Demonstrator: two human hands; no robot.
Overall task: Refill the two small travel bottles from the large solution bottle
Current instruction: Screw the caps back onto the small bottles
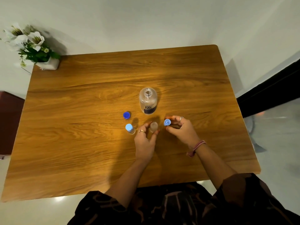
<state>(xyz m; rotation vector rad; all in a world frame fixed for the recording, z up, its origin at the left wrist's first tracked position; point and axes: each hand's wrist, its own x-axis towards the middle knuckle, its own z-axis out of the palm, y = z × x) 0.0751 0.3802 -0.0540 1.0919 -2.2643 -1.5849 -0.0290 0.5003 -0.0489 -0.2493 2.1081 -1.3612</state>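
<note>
the large solution bottle (148, 101) stands uncapped mid-table, its dark blue cap (126, 115) beside it. the left hand (145, 142) grips an open travel bottle (153, 127); the right hand (181, 129) pinches its light blue cap (167, 122). judging by this, capping or uncapping is under way; whether it is filled i cannot tell. the other travel bottle (130, 129) stands capped.

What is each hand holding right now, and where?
Left hand grips the uncapped small bottle by its sides; right hand pinches the light blue cap by its rim.

Warm overhead light, soft shadows, wide-angle edge distortion, slight blur.
</note>
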